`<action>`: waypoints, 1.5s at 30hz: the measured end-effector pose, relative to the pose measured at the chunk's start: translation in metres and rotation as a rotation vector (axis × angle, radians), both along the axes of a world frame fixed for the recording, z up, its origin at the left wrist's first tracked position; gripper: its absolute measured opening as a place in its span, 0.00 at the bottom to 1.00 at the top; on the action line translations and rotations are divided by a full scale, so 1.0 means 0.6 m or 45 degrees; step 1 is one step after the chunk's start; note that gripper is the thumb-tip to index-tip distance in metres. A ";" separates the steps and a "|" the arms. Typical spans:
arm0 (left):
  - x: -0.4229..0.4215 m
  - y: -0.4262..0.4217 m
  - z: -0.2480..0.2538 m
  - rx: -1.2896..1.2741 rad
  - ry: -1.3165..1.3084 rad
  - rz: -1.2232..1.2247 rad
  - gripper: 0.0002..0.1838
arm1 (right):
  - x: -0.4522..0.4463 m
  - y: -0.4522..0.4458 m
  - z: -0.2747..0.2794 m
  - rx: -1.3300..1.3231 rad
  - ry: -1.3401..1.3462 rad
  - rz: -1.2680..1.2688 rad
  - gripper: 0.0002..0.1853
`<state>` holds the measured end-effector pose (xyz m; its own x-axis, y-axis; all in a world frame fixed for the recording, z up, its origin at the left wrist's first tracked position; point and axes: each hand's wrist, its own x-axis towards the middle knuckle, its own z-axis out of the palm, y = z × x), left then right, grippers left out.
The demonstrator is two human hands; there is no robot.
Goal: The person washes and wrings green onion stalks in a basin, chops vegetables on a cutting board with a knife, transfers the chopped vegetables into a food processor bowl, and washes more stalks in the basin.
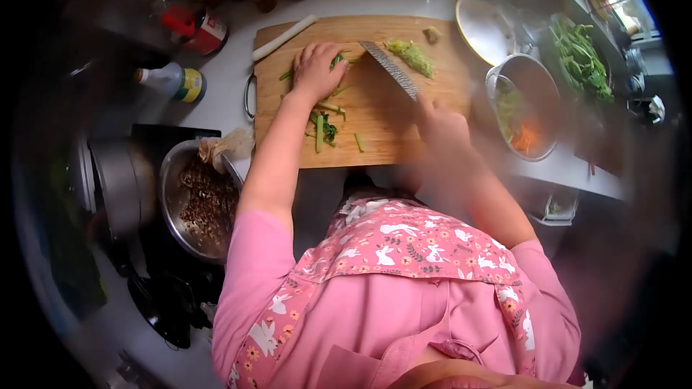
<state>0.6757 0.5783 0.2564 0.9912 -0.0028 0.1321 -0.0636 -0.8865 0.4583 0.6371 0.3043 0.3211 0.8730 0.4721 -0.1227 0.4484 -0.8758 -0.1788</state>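
My right hand (440, 128) is wrapped round the handle of a kitchen knife (389, 70), whose patterned blade points away from me over the wooden cutting board (382, 126). Fingers curled, my left hand (318, 68) presses on green vegetable stalks (336, 63) left of the blade and largely covers them. To the knife's right lies a heap of chopped pale-green vegetable (412, 57). Loose leafy pieces (324, 128) and a short cut stalk (360, 142) are scattered nearer to me. A long white stalk (285, 37) rests across the board's far left corner.
On the right stand a pot (551, 119) holding orange shreds and greens, a round lid or plate (484, 29), and leafy greens (580, 57). At left are a metal bowl (169, 198) of dark minced food, a blue-labelled bottle (173, 81) and a red-capped bottle (209, 32).
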 end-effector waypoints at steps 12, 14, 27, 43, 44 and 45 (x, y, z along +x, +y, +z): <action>-0.130 0.047 -0.001 0.006 -0.193 -0.013 0.21 | -0.064 0.067 -0.059 0.420 0.002 -0.084 0.15; -0.151 0.074 -0.007 0.050 -0.135 -0.005 0.25 | -0.069 0.111 -0.089 0.376 0.046 -0.124 0.14; -0.173 -0.051 0.034 0.262 0.062 0.315 0.66 | 0.044 -0.023 -0.003 0.620 0.188 -0.052 0.10; -0.158 -0.025 0.015 0.170 0.173 0.629 0.69 | 0.048 0.073 -0.007 0.390 0.444 0.307 0.12; -0.157 -0.023 0.008 0.039 0.130 0.595 0.69 | 0.057 0.049 -0.018 0.560 0.591 0.250 0.11; -0.159 -0.016 0.006 0.038 0.130 0.610 0.69 | 0.057 0.031 -0.043 0.817 0.759 0.043 0.12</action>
